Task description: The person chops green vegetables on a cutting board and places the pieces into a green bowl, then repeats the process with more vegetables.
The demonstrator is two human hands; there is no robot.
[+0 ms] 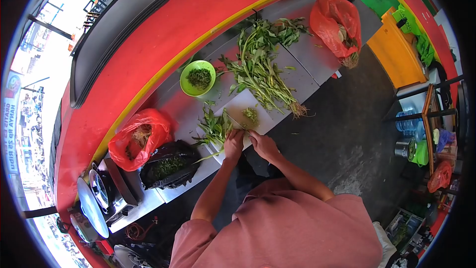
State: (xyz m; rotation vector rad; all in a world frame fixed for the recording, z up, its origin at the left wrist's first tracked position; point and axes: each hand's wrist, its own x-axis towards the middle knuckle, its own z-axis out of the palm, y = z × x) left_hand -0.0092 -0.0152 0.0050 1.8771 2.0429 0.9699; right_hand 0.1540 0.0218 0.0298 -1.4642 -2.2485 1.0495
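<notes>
My left hand (233, 144) is closed on a bunch of leafy greens (214, 128) that looks like water spinach, at the near left corner of a white cutting board (237, 101). Beside it, my right hand (264, 145) grips a knife (235, 121); its thin blade points away across the board, and the handle is mostly hidden in my fingers. Chopped green pieces (250, 115) lie in a small heap to the right of the blade. Beyond the board, a large pile of uncut stalks with roots (262, 77) spreads over the metal table.
A lime-green bowl (210, 85) holds chopped greens. To the left are a red plastic bag (119, 146) with roots, a black bag (148, 176) with greens and a stove (119, 183). Another red bag (329, 15) stands far right. A red wall (198, 15) borders the far side.
</notes>
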